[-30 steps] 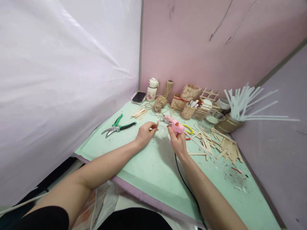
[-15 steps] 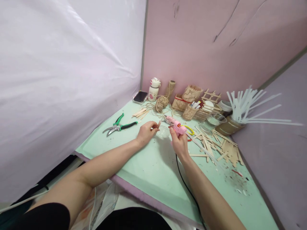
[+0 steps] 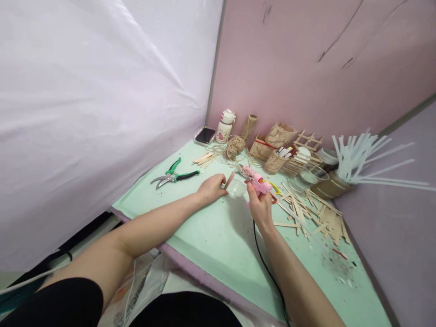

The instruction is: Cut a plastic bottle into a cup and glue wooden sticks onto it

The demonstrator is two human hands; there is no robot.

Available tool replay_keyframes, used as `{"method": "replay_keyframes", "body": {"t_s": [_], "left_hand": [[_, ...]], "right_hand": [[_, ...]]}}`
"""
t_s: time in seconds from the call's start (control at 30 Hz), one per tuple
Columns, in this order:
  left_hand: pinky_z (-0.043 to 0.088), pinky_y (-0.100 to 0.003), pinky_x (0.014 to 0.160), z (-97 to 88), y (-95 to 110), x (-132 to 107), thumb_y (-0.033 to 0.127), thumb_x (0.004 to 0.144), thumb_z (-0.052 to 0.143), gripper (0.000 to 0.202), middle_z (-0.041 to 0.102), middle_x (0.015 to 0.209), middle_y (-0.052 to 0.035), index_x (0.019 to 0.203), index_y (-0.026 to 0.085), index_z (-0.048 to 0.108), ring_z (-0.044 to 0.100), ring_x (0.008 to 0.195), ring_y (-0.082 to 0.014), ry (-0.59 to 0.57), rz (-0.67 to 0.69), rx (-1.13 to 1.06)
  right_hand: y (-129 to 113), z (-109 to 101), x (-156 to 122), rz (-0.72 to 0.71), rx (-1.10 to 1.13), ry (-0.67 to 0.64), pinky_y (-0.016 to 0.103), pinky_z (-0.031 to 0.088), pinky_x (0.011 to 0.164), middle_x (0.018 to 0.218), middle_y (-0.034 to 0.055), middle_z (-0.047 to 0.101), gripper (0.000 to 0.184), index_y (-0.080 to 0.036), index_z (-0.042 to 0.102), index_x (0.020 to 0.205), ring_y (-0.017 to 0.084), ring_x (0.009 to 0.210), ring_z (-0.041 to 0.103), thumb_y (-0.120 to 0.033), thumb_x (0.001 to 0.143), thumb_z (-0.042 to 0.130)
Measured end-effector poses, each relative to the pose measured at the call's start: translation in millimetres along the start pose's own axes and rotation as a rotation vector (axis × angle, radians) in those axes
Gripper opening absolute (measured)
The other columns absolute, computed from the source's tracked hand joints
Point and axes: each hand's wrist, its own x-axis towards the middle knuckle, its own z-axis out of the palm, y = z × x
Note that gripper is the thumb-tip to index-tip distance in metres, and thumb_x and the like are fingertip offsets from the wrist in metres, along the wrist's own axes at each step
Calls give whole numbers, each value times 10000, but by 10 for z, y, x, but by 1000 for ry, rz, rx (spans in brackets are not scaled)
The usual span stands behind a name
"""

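Observation:
My left hand [image 3: 213, 188] pinches a short wooden craft stick [image 3: 229, 180] that points up and to the right. Just right of those fingers, a clear plastic dish or lid [image 3: 236, 188] lies on the green tabletop [image 3: 204, 236]. My right hand [image 3: 260, 206] is wrapped round a pink hot glue gun [image 3: 258, 180], its nozzle pointing left and away above the far side of the dish. A long clear glue stick [image 3: 293, 212] sticks out of the gun's rear, and a black cord [image 3: 260, 254] hangs from the grip.
Left lie green-handled pruning shears [image 3: 175, 175]. Behind are a phone [image 3: 205, 135], a bottle [image 3: 225, 126], a twine ball [image 3: 235, 147] and a cup of pens [image 3: 275, 161]. Loose craft sticks [image 3: 299, 211] and a can of glue sticks [image 3: 330, 184] stand right, near scissors [image 3: 275, 187].
The whole scene has shifted slightly right in view as the camera turned. The craft stick in my left hand now shows more fully; the glue gun stays in my right hand.

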Motion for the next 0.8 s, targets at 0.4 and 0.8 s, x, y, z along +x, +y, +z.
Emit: {"method": "replay_keyframes", "body": {"t_s": [0.4,0.8], "left_hand": [[412,-298,627,36,-22,24,236,645,714,215,630,806,-1,760,220,533,581,752,-204,-5,13,-8],[433,-269,677,-114,-13,-7,213,666,676,222,623,837,3,852,200,556,573,767,-171,-121,11,-122]], "right_hand": [[-12,12,-9,11,3,-16,314,429,636,731,46,593,453,-114,653,992,197,675,528,-520,842,518],[0,14,3,-52,21,-2,313,447,713,799,62,624,467,-111,642,1050,213,776,560,-515,850,524]]}}
